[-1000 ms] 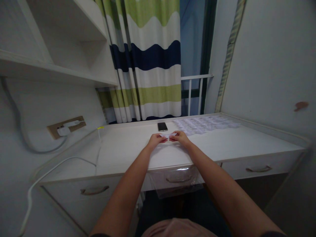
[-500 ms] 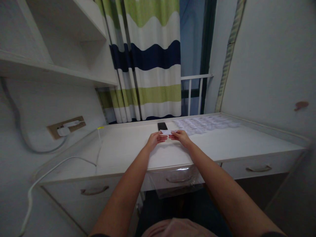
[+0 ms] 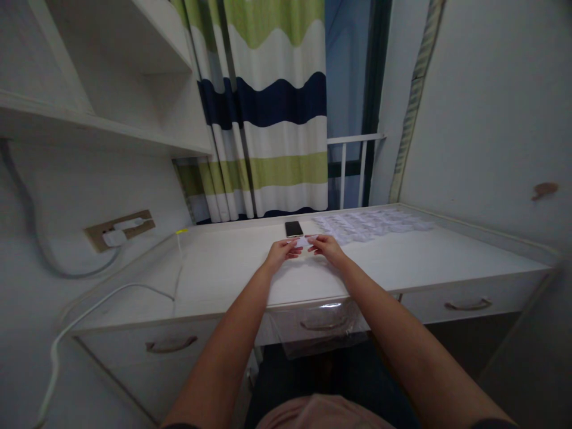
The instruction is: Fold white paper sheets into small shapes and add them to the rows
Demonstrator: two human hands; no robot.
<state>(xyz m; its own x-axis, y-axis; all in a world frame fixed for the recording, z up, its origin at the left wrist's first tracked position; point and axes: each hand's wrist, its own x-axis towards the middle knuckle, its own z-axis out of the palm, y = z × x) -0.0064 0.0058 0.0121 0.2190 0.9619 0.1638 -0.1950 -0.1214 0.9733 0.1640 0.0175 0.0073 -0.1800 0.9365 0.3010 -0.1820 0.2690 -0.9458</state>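
Between my two hands is a small white piece that looks like paper (image 3: 302,242), held a little above the desk. My left hand (image 3: 282,252) pinches its left end with thumb and fingers. At the right end my right hand (image 3: 328,248) grips it in the same way. The fingers partly hide the piece, so its exact shape is hard to make out. Just behind my hands a dark phone (image 3: 294,229) lies flat on the desk. To the right of the phone, many similar small white pieces (image 3: 370,224) lie in rows.
The white desk (image 3: 223,268) has drawers along its front, with clear plastic (image 3: 319,333) hanging over the middle one. A white cable (image 3: 120,289) runs over the left side. A striped curtain (image 3: 281,143) hangs behind, and a shelf (image 3: 111,128) juts out at upper left.
The white piece has tilted and looks smaller between my fingers. My hands have shifted only slightly, and more of the phone shows.
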